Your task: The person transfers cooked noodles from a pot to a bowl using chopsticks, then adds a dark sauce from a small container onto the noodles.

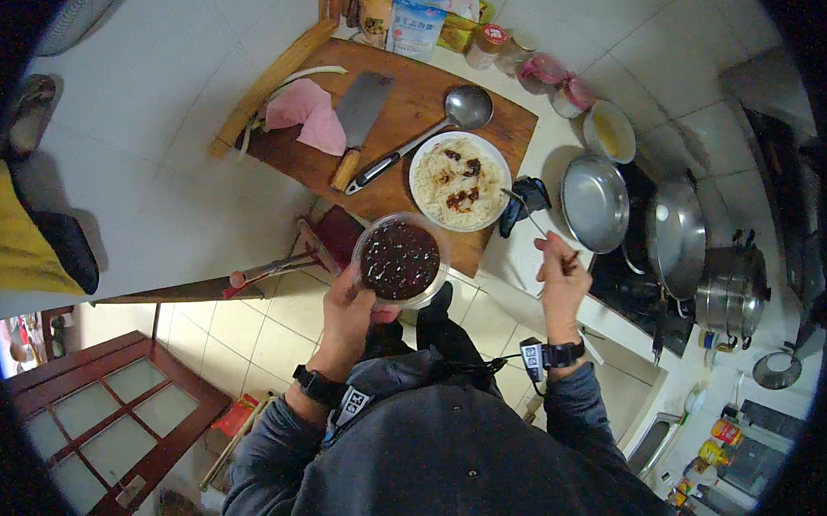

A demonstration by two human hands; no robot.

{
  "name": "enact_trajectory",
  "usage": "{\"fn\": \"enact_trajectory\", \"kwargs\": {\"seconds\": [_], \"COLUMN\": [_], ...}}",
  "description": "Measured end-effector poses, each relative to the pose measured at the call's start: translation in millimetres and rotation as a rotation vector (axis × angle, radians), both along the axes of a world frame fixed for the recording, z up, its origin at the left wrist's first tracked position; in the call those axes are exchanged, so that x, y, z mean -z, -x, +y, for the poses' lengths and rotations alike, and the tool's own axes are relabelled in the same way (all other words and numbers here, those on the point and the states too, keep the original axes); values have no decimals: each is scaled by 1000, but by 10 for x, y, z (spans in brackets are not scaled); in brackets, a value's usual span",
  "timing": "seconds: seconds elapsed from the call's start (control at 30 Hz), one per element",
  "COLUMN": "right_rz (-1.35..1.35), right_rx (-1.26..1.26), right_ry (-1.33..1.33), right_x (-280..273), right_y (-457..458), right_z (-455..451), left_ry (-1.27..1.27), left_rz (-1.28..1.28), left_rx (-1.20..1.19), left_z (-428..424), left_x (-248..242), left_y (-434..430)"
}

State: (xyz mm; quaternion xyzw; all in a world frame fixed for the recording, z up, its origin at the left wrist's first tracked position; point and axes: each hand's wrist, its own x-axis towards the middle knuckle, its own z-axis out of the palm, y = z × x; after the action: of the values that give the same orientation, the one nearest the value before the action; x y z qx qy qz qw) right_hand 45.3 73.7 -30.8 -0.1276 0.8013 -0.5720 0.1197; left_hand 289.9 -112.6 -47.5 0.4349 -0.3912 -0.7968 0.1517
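My left hand (pixel 346 306) grips the side of a clear round plastic tub (pixel 444 257) filled with dark, glossy reddish-brown sauce (pixel 400 260). I hold it in front of my body, off the near corner of the wooden cutting board (pixel 376 197). In my right hand (pixel 563 272) is a thin metal spoon (pixel 533 213), its far end at the right rim of a white bowl (pixel 418 206). Pale noodles (pixel 445 180) fill that bowl, with several dark sauce dollops (pixel 463 200) on top. The bowl stands on the board.
A metal ladle (pixel 467 108), a cleaver (pixel 365 108) and a pink cloth-like piece (pixel 310 114) lie on the board. Jars (pixel 487 46) and packages (pixel 413 23) line the wall. To the right are a metal basin (pixel 594 202), a wok (pixel 677 236) and a steamer pot (pixel 730 292).
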Motion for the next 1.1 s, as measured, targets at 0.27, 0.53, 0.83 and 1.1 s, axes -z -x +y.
{"fn": "enact_trajectory", "kwargs": {"seconds": [0.27,0.53,0.83,1.1], "right_rz": [-159,278,420,-344], "right_rx": [-165,-475,-567,-251], "right_ry": [51,-58,-57,34], "right_x": [-472,-264,-161,-181], "right_y": [-214,-373,-453,-549], "right_z": [-212,-429,-498,-581], "left_ry": [55,94,48,27], "left_rz": [-33,-10,-6,-50], "left_rx": [9,60,72,127], "left_z": [-49,12,54,52], "left_x": [-56,-5,-24,-53], "left_y": [118,112,128,172]}}
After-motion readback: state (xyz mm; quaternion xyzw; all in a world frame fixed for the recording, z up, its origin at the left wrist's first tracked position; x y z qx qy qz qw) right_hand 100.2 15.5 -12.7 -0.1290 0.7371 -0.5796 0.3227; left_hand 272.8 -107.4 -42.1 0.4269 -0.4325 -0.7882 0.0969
